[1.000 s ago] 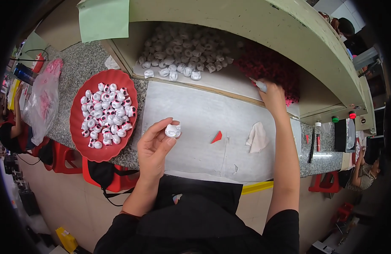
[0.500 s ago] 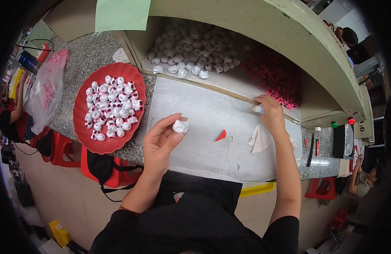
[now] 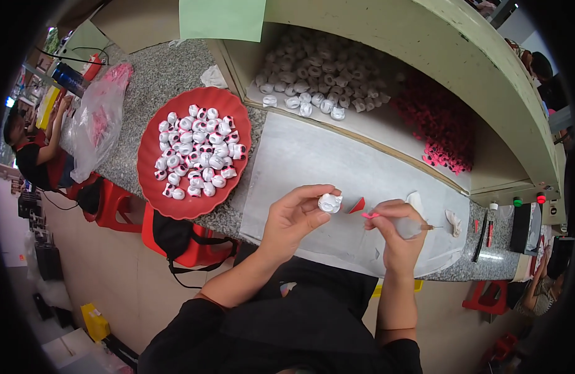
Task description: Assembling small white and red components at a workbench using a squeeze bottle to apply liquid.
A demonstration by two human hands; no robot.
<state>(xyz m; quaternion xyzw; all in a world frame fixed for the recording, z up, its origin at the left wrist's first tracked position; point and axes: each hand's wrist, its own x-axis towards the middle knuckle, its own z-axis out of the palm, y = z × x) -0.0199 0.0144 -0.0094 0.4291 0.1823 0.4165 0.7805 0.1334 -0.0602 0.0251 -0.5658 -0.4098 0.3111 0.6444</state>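
1. Small glossy white rounded pieces: dozens, overlapping.
2. Small bright-pink pieces: too heaped to count.
3. Translucent needle-tipped bottle: one.
4. Red scalloped dish: one.
5. Pale-green paper sheet: one.
6. Round buttons (white, green, red): three.

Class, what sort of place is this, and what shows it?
Probably a small-parts assembly workshop: many look-alike white pieces lie heaped beside heaped pink parts, and a red tray holds dozens more.

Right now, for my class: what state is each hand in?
Left hand: closed on a small white piece.
Right hand: closed, pinching a pink piece and holding a needle-tipped bottle.
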